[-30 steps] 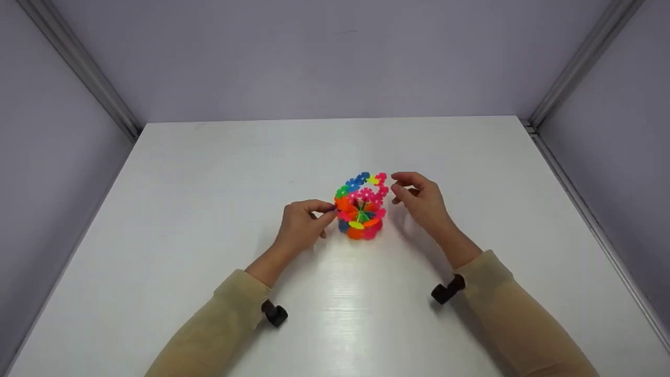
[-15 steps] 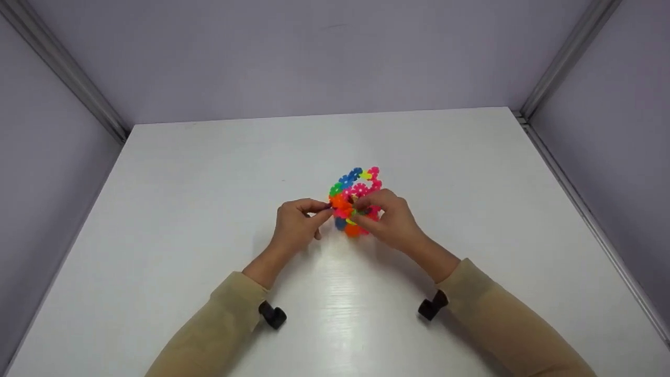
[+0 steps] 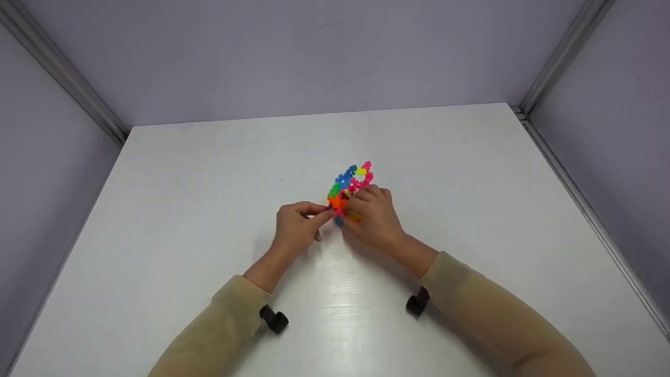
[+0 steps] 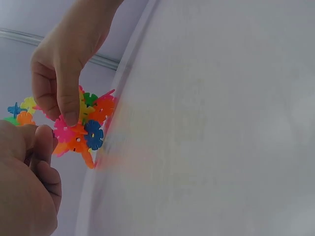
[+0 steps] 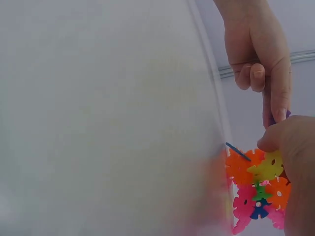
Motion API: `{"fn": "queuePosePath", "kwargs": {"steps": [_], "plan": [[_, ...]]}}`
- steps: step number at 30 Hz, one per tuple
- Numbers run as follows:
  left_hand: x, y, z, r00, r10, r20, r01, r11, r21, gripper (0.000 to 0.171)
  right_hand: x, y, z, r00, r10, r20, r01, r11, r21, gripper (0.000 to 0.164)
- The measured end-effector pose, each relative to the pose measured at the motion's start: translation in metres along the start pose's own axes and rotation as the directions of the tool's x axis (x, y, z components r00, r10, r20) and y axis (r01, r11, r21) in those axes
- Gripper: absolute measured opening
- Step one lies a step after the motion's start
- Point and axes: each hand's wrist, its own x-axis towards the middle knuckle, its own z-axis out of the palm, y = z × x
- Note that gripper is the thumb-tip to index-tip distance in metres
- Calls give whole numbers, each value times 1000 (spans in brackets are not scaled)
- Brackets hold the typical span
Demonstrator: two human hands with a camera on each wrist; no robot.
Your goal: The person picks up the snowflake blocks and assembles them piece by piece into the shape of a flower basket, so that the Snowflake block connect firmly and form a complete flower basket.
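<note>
A colourful model of interlocking notched plastic discs (image 3: 343, 180) stands on the white table, with a looped chain of blue, yellow and pink discs rising at its back. My left hand (image 3: 298, 225) pinches a small purple disc (image 5: 287, 115) between thumb and index finger, right at the model's left side. From the right, my right hand (image 3: 374, 217) reaches over the model and covers much of its front. Its thumb and fingers grip the model beside a pink disc (image 4: 63, 129). Orange discs (image 4: 78, 142) and a blue disc (image 4: 93, 135) show below those fingers.
The white table (image 3: 209, 173) spreads around the model. A pale wall (image 3: 324, 57) rises behind it, and metal rails (image 3: 565, 47) run up the corners. A small black wrist camera (image 3: 275, 319) hangs by the left sleeve, another (image 3: 417, 302) by the right.
My right hand has come in from the right, its fingers closing on the model and hiding its front. My left hand has stayed nearly in place with the purple disc.
</note>
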Motion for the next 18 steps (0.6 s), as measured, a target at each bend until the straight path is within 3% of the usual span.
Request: {"fn": "queuePosePath", "kwargs": {"steps": [4,11,18], "plan": [[-2,-1,2,999,-11,-33,11,1000,-2,11,0,-2,4,999,36,-11,-36,999,2,24],[-6,-3,3,998,23,-57,-24,1000,-5,12,3,-7,8,997,77,-15,-76,997,32,24],[-7,-4,1,989,150,-18,-149,988,52,17,5,-7,10,994,105,-38,-103,993,60,22]]}}
